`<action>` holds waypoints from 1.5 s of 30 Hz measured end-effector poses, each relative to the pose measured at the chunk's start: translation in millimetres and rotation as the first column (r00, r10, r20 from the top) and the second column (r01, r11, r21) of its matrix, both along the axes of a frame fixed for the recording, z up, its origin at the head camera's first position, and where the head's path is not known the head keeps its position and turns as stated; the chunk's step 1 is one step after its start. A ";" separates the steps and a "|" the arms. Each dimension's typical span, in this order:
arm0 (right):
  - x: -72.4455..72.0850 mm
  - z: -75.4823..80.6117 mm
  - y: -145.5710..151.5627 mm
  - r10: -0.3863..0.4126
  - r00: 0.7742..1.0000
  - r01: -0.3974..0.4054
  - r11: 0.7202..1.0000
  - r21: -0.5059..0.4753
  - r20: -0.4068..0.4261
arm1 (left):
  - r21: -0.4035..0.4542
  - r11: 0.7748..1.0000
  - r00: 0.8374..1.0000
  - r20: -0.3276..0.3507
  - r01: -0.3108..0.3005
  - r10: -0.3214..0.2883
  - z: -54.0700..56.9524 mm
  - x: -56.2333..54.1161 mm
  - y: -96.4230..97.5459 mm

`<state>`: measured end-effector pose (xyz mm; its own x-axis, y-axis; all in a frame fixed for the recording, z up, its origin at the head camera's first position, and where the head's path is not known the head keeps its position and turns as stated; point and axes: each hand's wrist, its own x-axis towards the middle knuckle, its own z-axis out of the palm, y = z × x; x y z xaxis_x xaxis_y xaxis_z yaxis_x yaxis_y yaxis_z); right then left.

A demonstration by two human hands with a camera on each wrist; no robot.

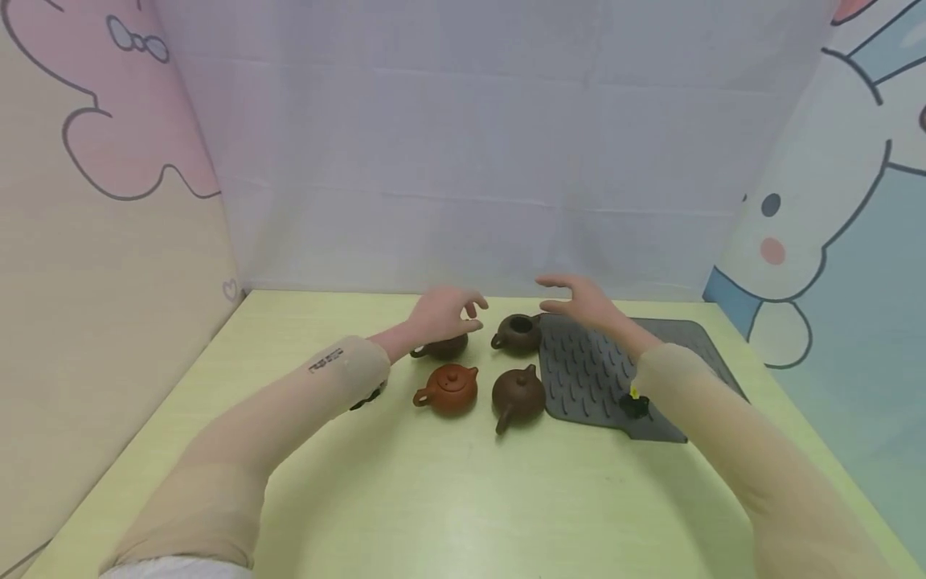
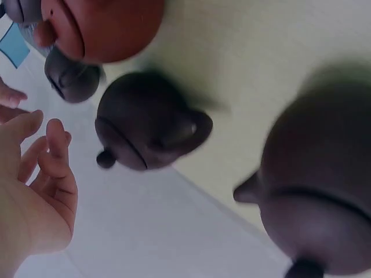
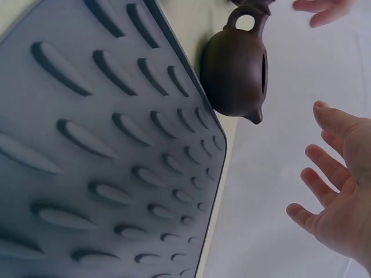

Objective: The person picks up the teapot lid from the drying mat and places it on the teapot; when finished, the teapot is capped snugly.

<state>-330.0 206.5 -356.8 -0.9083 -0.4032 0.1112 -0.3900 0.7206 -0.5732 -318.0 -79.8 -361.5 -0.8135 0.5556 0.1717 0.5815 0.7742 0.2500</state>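
My left hand [image 1: 441,314], its fingers loosely bent and holding nothing, hovers above a dark lidded teapot [image 1: 444,349] and partly covers it. In the left wrist view, that teapot [image 2: 142,121] shows its knob and handle, apart from the fingers. My right hand [image 1: 582,302] hangs in the air with spread fingers, right of a dark teapot without a lid [image 1: 518,334]. Nothing touches that hand in the right wrist view. Nearer the front stand a reddish-brown lidded teapot [image 1: 452,391] and a dark brown lidded teapot [image 1: 518,394].
A grey ridged mat [image 1: 589,378] lies on the pale yellow table [image 1: 448,498], right of the teapots, partly under my right arm. Another dark teapot [image 2: 324,174] looms large in the left wrist view. A white cloth wall [image 1: 463,161] rises behind the table.
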 end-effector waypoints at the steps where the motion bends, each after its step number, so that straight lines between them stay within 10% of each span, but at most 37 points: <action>1: 1.7 0.2 2.9 -0.010 1.000 0.010 1.000 -0.013 0.006 | 0.014 1.000 1.000 0.020 -0.004 0.004 -3.7 -0.7 4.4; 14: 27.3 -4.9 52.0 -0.147 0.989 0.145 0.978 -0.148 -0.003 | 0.141 0.988 0.954 0.300 -0.066 0.021 -21.4 0.9 32.7; 27: 66.6 -22.3 148.3 -0.215 0.970 0.219 0.976 0.018 -0.117 | 0.169 0.980 0.948 0.315 -0.107 0.049 -36.2 5.9 35.5; 45: 83.5 -48.4 195.5 -0.147 0.988 0.145 0.988 0.058 0.036 | 0.177 0.977 0.941 0.333 -0.123 0.058 -33.4 7.9 34.3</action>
